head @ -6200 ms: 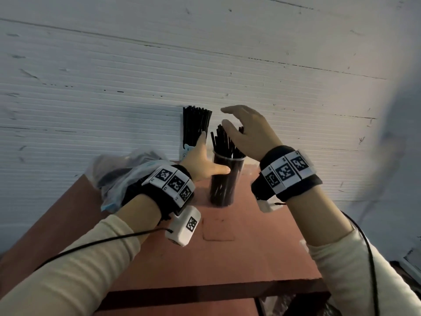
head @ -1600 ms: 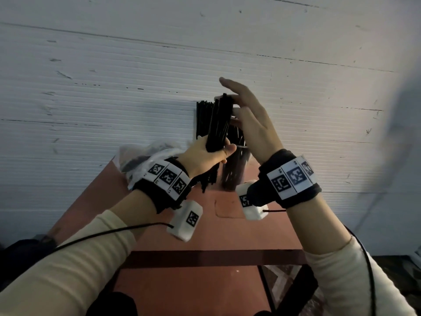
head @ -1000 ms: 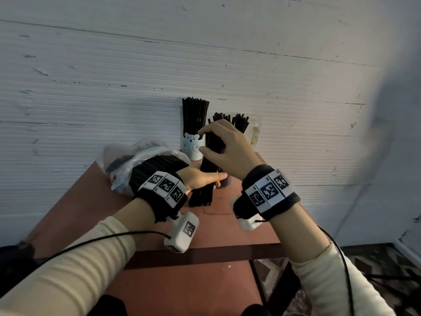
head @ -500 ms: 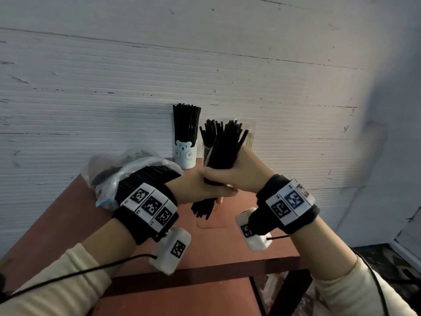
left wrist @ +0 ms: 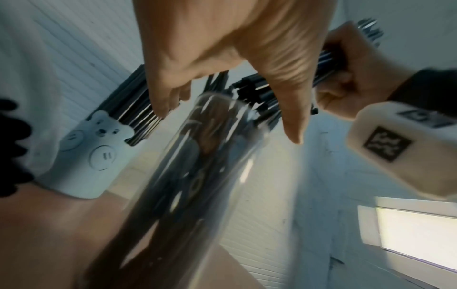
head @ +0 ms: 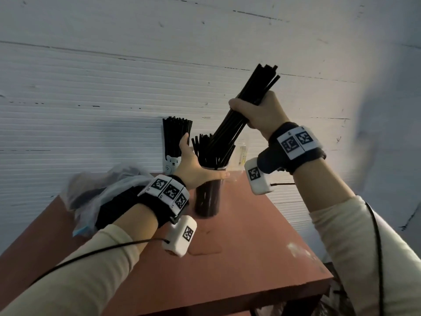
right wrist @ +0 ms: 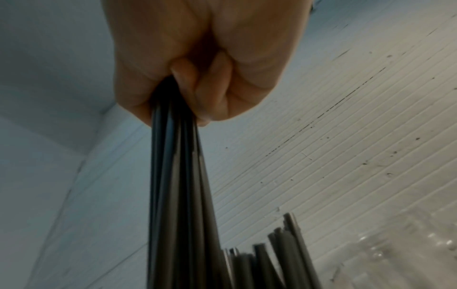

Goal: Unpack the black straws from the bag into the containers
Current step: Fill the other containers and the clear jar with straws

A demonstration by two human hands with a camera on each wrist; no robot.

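Two hands are seen above a reddish-brown table (head: 262,236) set against a white ribbed wall (head: 91,87). A bundle of black straws (head: 241,115) is gripped in the right hand (head: 262,112), with the fingers curled tightly round its middle. The bundle is tilted, its upper end raised towards the wall on the right and its lower end pointed down into the mouth of a clear container (head: 208,197). More black straws are already stood in this tall, see-through container, fanned out above its rim.

The left hand (head: 196,169) is placed at the rim of the clear container, with the thumb stretched straight across the near side and the fingers extended up behind the standing straws. From the left wrist view, the palm is spread wide over the container's mouth with the fingers straight; nothing is clasped in it.

Just behind and to the left, a white cup with a bear face (head: 172,164) is stood by the wall, packed with upright black straws. A crumpled clear plastic bag (head: 95,192) is lain on the left part of the table, behind the left wrist, with dark straws visible inside it. Black wristbands with square printed markers and small white camera units are worn on both wrists, over cream sleeves.
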